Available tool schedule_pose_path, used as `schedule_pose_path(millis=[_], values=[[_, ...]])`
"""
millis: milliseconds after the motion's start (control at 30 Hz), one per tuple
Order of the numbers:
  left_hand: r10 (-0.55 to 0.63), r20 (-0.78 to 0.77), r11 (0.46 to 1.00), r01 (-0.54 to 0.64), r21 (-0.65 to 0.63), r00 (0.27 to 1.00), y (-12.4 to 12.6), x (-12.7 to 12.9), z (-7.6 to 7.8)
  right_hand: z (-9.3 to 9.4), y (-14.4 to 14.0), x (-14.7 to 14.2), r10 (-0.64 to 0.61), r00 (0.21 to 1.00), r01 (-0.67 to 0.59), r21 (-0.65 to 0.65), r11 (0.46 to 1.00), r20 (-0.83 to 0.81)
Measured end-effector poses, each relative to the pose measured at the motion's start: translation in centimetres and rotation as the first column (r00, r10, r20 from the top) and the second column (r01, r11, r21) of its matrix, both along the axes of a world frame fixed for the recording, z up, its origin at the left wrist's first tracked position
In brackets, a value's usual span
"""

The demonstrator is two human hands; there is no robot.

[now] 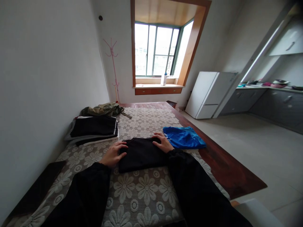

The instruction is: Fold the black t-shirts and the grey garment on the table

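Observation:
A folded black garment (141, 154) lies on the flower-patterned cover (139, 192) of the bed in front of me. My left hand (113, 154) rests on its left edge, fingers spread and curled over the fabric. On its upper right corner my right hand (162, 142) presses flat, fingers apart. Both arms wear black sleeves. A folded blue garment (183, 137) sits just right of my right hand, touching the black one's corner.
A stack of folded black and white clothes (94, 129) and an olive garment (104, 109) lie at the back left by the wall. The bed's wooden frame (227, 170) runs along the right. Beyond stand a white fridge (209, 94), a pink coat stand (114, 66) and grey counters (276, 101).

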State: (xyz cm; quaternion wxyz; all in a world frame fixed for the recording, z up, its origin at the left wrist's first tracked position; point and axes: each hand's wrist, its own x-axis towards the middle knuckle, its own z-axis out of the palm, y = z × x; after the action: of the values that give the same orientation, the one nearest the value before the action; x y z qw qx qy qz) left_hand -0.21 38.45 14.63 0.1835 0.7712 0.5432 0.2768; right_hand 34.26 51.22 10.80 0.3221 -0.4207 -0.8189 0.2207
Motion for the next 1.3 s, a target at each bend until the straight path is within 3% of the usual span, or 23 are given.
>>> schedule_pose_path(millis=[200,500,800,1067,1133,1300], values=[[-0.122,-0.04,0.981,0.115,-0.155,0.992,-0.3,-2.0,0.0,0.2,-0.1,0.0,0.001,1.0,-0.001,-0.027,1.0,0.0],[-0.173,-0.106,0.943,0.134,-0.305,0.979,-1.0,-2.4,0.2,0.2,-0.1,0.2,0.032,0.998,-0.035,-0.066,0.997,-0.052],[-0.187,-0.133,0.944,0.14,-0.3,0.973,-0.7,-2.5,-0.8,0.0,0.1,0.2,0.034,0.996,-0.04,-0.078,0.996,-0.079],[-0.146,-0.128,0.947,0.102,-0.305,0.981,-0.9,-2.1,0.0,-0.2,0.2,0.3,0.043,0.996,-0.049,-0.077,0.996,-0.08],[-0.095,-0.068,0.967,0.076,-0.241,0.993,-0.6,-2.1,0.2,-0.1,0.2,0.3,0.042,0.996,-0.048,-0.077,0.996,-0.078],[0.124,0.059,0.991,-0.121,-0.049,0.991,0.2,-1.4,0.0,-0.1,0.2,0.3,0.045,0.996,-0.05,-0.067,0.997,-0.071]])
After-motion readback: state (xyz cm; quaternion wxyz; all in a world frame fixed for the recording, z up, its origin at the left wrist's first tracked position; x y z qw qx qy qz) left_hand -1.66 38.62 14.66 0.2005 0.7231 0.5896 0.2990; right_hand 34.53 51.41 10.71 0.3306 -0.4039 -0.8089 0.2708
